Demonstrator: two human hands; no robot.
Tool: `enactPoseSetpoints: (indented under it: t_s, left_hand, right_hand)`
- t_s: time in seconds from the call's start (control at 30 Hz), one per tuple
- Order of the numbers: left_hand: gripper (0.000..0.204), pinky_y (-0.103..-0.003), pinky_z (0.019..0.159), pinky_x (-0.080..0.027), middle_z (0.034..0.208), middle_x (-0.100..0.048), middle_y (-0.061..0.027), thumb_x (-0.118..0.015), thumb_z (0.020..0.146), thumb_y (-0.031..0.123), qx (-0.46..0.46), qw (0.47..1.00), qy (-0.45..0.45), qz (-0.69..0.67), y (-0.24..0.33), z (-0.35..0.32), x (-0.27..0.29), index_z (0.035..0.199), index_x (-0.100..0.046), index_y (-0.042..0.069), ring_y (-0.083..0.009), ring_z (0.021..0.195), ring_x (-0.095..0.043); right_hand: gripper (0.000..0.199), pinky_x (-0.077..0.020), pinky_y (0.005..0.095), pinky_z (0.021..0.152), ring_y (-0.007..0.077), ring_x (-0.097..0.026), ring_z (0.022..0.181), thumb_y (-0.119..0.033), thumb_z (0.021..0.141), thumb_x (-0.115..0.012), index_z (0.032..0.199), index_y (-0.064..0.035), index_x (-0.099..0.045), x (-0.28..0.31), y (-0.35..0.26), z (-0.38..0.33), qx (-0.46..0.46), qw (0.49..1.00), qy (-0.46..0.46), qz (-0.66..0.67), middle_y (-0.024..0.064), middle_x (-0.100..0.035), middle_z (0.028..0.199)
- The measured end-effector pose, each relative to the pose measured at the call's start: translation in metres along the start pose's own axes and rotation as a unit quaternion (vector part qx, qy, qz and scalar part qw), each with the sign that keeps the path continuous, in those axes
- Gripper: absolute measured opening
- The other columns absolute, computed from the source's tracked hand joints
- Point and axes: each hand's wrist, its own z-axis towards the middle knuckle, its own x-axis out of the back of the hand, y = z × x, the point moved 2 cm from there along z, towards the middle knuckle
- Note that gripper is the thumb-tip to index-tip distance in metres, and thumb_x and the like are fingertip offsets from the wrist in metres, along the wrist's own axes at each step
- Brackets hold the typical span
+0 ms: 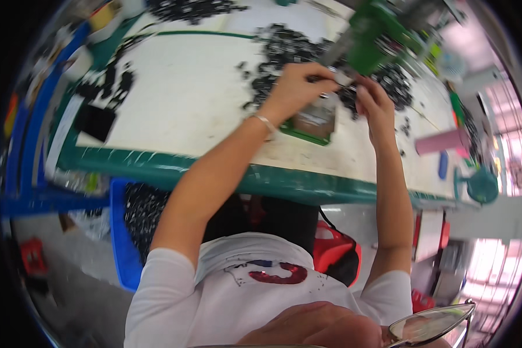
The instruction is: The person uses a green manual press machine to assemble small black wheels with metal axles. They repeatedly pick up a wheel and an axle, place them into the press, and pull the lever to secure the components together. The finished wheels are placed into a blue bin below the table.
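Observation:
Both hands meet at the working end of a green bench press [370, 49] on the white table. My left hand [300, 87] reaches in from the left with fingers pinched together near the press tip. From the right, my right hand [376, 103] has thumb and fingers closed close to the same spot. Whatever small piece they hold is too blurred to name. Below the fingers sits the metal block of the press base [315, 120], with a green edge. Piles of small black parts [284, 49] lie behind and around the press.
More black pieces [107, 84] and a black square [97, 122] lie at the left. A pink roll [441, 142] and a small green fan [481, 185] stand at the right. A blue bin [120, 255] of black parts sits below the green table edge [296, 182].

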Motion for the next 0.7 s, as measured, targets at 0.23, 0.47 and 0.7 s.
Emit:
enactPoseSetpoints:
  t_s: [0.23, 0.47, 0.7]
  left_hand:
    - [0.011, -0.022, 0.073, -0.045, 0.083, -0.067, 0.0026, -0.073, 0.079, 0.009, 0.052, 0.998, -0.019, -0.018, -0.003, 0.003, 0.005, 0.089, -0.072, 0.005, -0.005, 0.077, -0.057]
    - [0.01, -0.022, 0.075, -0.048, 0.084, -0.068, 0.0015, -0.073, 0.079, 0.006, 0.036, 0.999, -0.02, -0.015, -0.002, 0.003, 0.001, 0.089, -0.072, 0.005, -0.0058, 0.079, -0.06]
    - [0.011, -0.021, 0.07, -0.047, 0.081, -0.068, 0.0019, -0.074, 0.079, 0.008, 0.032, 0.999, -0.013, 0.001, -0.005, 0.004, -0.002, 0.089, -0.072, 0.006, -0.0045, 0.074, -0.058]
  right_hand:
    - [0.038, -0.0466, 0.0348, 0.094, 0.021, -0.06, 0.106, -0.025, 0.097, -0.046, 0.122, 0.0021, -0.055, 0.058, -0.086, 0.076, 0.068, 0.99, 0.026, 0.124, 0.0135, -0.061, 0.118]
    - [0.027, -0.038, 0.0205, 0.042, 0.0078, -0.047, 0.049, -0.031, 0.096, -0.053, 0.095, -0.0046, -0.058, 0.058, -0.194, 0.129, 0.16, 0.952, 0.067, 0.251, -0.0004, -0.054, 0.067]
    - [0.023, -0.0176, 0.0185, 0.032, 0.0027, -0.029, 0.036, -0.031, 0.091, -0.063, 0.082, -0.013, -0.051, 0.055, -0.191, 0.125, 0.2, 0.947, 0.153, 0.2, -0.0075, -0.037, 0.054]
